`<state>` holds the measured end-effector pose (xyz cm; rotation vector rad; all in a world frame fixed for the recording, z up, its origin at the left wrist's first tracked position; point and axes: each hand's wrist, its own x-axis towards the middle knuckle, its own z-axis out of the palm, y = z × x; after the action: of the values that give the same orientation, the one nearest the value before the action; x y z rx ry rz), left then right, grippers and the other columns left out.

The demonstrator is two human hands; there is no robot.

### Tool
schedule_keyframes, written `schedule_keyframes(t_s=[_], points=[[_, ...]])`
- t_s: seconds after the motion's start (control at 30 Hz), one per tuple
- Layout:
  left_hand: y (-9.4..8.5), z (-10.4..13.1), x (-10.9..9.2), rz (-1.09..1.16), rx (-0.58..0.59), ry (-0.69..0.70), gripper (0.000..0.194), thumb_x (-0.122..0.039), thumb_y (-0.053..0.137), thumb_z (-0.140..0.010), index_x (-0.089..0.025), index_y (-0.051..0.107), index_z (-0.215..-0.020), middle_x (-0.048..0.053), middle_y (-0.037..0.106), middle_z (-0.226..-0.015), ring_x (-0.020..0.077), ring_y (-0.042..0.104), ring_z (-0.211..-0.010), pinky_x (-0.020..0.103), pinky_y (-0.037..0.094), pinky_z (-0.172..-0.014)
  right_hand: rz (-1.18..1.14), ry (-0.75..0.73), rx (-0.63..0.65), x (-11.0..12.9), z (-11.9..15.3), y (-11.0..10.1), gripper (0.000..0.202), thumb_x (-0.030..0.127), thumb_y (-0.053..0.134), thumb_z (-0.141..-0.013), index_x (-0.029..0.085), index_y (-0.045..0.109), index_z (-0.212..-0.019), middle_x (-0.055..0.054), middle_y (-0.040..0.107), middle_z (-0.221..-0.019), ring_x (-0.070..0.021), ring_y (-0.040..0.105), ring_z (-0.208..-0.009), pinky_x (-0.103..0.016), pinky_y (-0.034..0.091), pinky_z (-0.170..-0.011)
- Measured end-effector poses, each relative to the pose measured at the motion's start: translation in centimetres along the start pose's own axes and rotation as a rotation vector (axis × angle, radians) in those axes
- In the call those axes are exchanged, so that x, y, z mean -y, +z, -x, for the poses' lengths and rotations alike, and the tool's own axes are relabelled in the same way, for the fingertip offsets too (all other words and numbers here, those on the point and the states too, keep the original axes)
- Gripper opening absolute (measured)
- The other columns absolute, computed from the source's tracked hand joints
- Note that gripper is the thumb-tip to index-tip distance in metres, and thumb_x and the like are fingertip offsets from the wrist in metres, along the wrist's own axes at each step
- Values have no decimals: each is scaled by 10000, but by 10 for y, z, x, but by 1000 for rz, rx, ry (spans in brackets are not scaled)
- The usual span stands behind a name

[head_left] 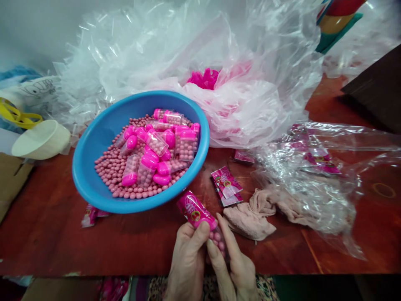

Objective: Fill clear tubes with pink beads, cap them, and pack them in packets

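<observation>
Near the table's front edge, both my hands grip one clear tube [217, 240] filled with pink candy balls. A shiny pink printed sleeve [196, 211] covers its upper end. My left hand [188, 255] presses the sleeve with its thumb. My right hand [230, 265] has its fingers around the lower, clear part of the tube. Just ahead is a blue basin [140, 205] holding loose pink candy balls [109, 175] and several filled tubes with bright pink caps [156, 142]. Flat printed pink sleeves [227, 184] lie to the right of the held tube.
A crumpled beige cloth [250, 219] and a clear plastic bag [326, 200] with more sleeves lie at right. Behind the basin, a translucent bag [244, 108] holds bright pink pieces. Clear plastic [140, 46] is heaped at the back. A white bowl [40, 140] stands left.
</observation>
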<state>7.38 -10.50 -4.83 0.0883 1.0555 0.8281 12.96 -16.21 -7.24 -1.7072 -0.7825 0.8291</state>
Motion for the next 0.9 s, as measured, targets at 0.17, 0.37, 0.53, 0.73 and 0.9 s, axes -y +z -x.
schedule_keyframes(t_s=[0.17,0.37,0.53,0.73,0.9], points=[[2,3,2,-42,-105,-42,311,-310,882,-523,-151,648,-652,-9,672,-533,110,600,-497,220,489,-534,126,10,-8,4,4,-8,480,446,491,-909,141,594,-1266,-67,768,-910,-192,731,-704,-229,576,-659],[-1,-1,-5,-117,21,-100,275,-276,870,-527,-132,654,-619,-9,648,-526,95,566,-468,194,422,-458,-5,99,75,3,-2,-15,533,488,546,-867,189,557,-1309,-30,771,-870,-194,727,-873,-185,570,-703],[0,-8,-8,-133,44,5,285,-380,801,-661,-117,695,-689,-6,619,-528,86,556,-501,177,427,-500,-181,158,194,2,-6,-14,631,497,477,-902,193,357,-1442,-70,730,-1089,-210,696,-984,-267,568,-807],[6,-1,2,-134,-33,-2,313,-362,861,-568,-126,678,-659,-17,627,-516,62,536,-465,155,413,-476,101,144,132,6,3,-14,609,495,380,-936,192,318,-1460,-63,769,-933,-242,735,-842,-283,587,-684],[6,9,16,-96,-152,-60,409,-370,905,-456,-143,685,-716,-20,667,-538,78,568,-494,170,443,-511,153,62,62,2,11,-16,549,432,360,-952,206,349,-1452,-66,771,-860,-230,730,-646,-274,566,-539]])
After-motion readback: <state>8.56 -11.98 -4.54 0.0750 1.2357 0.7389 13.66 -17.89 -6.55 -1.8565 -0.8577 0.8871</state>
